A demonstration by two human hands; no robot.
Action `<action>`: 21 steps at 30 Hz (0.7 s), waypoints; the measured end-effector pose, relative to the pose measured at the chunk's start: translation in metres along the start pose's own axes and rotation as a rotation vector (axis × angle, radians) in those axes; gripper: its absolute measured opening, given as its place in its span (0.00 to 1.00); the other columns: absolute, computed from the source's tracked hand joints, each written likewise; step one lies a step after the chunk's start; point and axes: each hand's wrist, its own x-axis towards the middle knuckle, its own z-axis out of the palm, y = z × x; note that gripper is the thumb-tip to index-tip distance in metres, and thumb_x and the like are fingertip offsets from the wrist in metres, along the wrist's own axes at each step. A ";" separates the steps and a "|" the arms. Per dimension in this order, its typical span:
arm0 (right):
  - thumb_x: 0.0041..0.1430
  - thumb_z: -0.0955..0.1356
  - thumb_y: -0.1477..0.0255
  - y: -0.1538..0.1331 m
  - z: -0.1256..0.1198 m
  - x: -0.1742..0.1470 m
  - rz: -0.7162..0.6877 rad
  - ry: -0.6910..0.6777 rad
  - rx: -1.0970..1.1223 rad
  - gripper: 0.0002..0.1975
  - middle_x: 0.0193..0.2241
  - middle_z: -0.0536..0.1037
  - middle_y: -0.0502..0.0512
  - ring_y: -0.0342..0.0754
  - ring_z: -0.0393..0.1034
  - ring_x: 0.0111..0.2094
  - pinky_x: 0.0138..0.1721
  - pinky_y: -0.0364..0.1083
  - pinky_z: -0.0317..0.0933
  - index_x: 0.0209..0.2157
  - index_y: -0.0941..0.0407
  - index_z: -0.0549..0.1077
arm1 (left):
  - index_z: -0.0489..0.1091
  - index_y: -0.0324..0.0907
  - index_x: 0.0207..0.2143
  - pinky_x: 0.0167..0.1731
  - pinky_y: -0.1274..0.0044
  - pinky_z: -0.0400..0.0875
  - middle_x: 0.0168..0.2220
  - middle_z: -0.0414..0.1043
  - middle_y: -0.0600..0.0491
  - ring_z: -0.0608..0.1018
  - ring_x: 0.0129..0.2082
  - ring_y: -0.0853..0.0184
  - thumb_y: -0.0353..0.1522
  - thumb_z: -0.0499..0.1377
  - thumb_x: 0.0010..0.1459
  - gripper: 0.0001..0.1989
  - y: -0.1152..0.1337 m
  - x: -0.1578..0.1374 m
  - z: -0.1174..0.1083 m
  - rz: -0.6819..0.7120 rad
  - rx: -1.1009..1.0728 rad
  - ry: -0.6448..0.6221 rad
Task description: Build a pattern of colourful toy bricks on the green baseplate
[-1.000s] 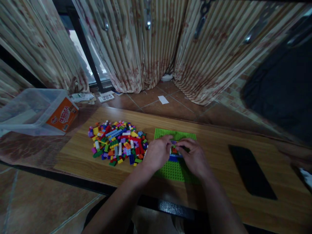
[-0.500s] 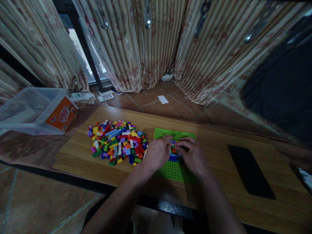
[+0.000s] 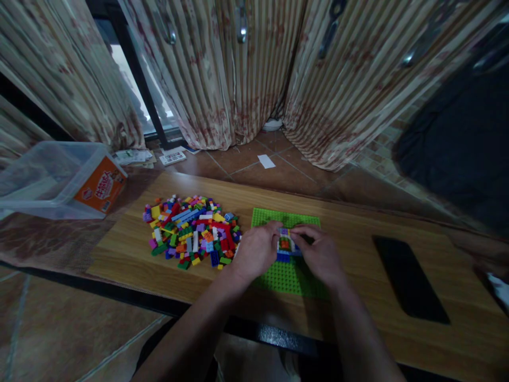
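Observation:
A green studded baseplate (image 3: 286, 281) lies on the wooden table in front of me. On its middle stands a small build of toy bricks (image 3: 284, 244), with blue, white, purple, orange and green parts showing. My left hand (image 3: 258, 246) rests against the build's left side, fingers bent and closed on it. From the right, my right hand (image 3: 318, 249) reaches in, thumb and forefinger pinched at the build's upper right edge. Whatever small piece sits between those fingertips is hidden.
A heap of loose coloured bricks (image 3: 194, 233) spreads left of the baseplate. A black flat slab (image 3: 409, 278) lies to the right on the table (image 3: 131, 254). Beyond the left end stands a clear plastic bin (image 3: 59, 180) with an orange label. Striped curtains (image 3: 207, 79) hang behind.
My right hand has shifted slightly to the right, uncovering more of the orange and green middle of the build. My left hand stays where it was.

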 end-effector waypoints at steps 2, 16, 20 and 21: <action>0.56 0.66 0.63 -0.001 -0.001 0.001 0.028 0.017 0.004 0.11 0.36 0.78 0.56 0.52 0.71 0.40 0.45 0.53 0.62 0.32 0.54 0.78 | 0.71 0.43 0.47 0.46 0.73 0.73 0.41 0.79 0.51 0.80 0.41 0.64 0.27 0.50 0.62 0.15 0.000 0.000 0.000 0.012 0.009 0.000; 0.53 0.67 0.65 0.000 0.007 0.001 0.002 0.054 -0.042 0.09 0.35 0.78 0.55 0.52 0.70 0.39 0.46 0.54 0.61 0.30 0.53 0.77 | 0.69 0.43 0.48 0.46 0.72 0.73 0.42 0.79 0.50 0.80 0.43 0.62 0.29 0.49 0.63 0.14 0.004 -0.001 0.003 0.016 0.031 -0.004; 0.53 0.67 0.65 0.001 0.007 0.002 -0.007 0.050 -0.049 0.09 0.34 0.78 0.56 0.52 0.70 0.39 0.45 0.54 0.61 0.30 0.54 0.77 | 0.70 0.43 0.47 0.45 0.72 0.73 0.42 0.79 0.49 0.80 0.43 0.62 0.29 0.49 0.63 0.14 0.004 0.000 0.003 0.015 0.031 -0.016; 0.53 0.67 0.65 0.001 0.007 0.002 -0.006 0.050 -0.050 0.09 0.34 0.78 0.55 0.52 0.70 0.39 0.46 0.54 0.61 0.30 0.54 0.77 | 0.70 0.43 0.47 0.46 0.72 0.73 0.42 0.79 0.49 0.80 0.43 0.62 0.28 0.49 0.63 0.14 0.004 0.000 0.003 0.015 0.031 -0.019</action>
